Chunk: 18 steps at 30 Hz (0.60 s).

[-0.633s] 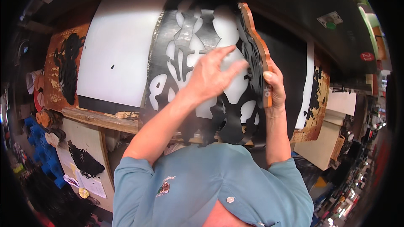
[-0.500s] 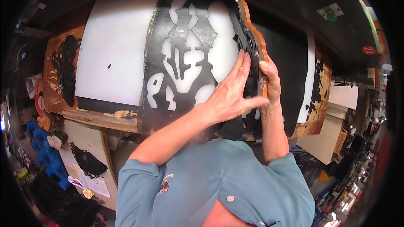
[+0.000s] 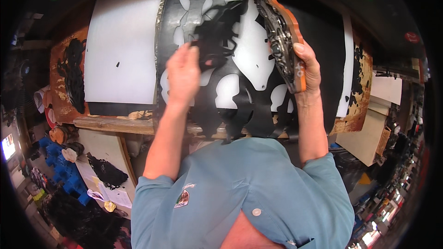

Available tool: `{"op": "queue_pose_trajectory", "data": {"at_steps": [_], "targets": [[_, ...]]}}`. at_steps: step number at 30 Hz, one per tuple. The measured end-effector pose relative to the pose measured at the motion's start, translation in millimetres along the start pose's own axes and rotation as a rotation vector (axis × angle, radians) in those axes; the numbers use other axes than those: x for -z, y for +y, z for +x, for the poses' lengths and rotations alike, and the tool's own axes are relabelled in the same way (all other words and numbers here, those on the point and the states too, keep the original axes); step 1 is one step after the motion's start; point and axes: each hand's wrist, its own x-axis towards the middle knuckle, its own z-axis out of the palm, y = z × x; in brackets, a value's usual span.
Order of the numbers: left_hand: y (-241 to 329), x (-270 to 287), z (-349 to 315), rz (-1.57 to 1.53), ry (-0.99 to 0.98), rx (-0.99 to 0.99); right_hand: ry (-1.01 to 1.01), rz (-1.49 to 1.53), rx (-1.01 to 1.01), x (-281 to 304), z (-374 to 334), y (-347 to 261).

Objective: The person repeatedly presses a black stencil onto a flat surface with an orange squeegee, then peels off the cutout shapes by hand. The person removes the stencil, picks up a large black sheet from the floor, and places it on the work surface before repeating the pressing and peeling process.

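Shirtfront (image 3: pixel 217 184) nearest us, teal. Right hand (image 3: pixel 309 67): fingers wrapped round an orange-edged die (image 3: pixel 280 32) tipped on its side above the worktop, inner face crowded with dark, glossy, curving shapes. Left hand (image 3: pixel 183 71), blurred: fingers pinched on a limp, lacy black piece (image 3: pixel 218 30) over the black sheet (image 3: pixel 171 14), whose curved cutouts show white. Leftward, we note a white board (image 3: pixel 122 41).

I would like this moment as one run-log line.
left hand: holds lacy black piece; right hand: holds orange-edged die; beneath: black sheet with cutouts
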Motion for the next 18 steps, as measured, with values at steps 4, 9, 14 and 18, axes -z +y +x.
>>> {"op": "queue_pose_trajectory", "data": {"at_steps": [4,9,14,18], "targets": [[-17.4,48.6,-0.7,-0.168,0.0,-0.02,0.05,-0.336,0.058,8.1,-19.4,-9.4],[-9.4,73.5,10.1,-0.21,0.052,0.117,0.099,-0.466,0.099,24.2,-49.2,-19.5],[-0.3,83.0,0.5,-0.333,0.025,0.224,0.333,-0.718,0.092,52.1,-57.7,-13.3],[0.3,68.5,-19.2,-0.523,-0.107,0.258,0.409,-1.672,0.123,50.8,-58.2,3.4]]}}
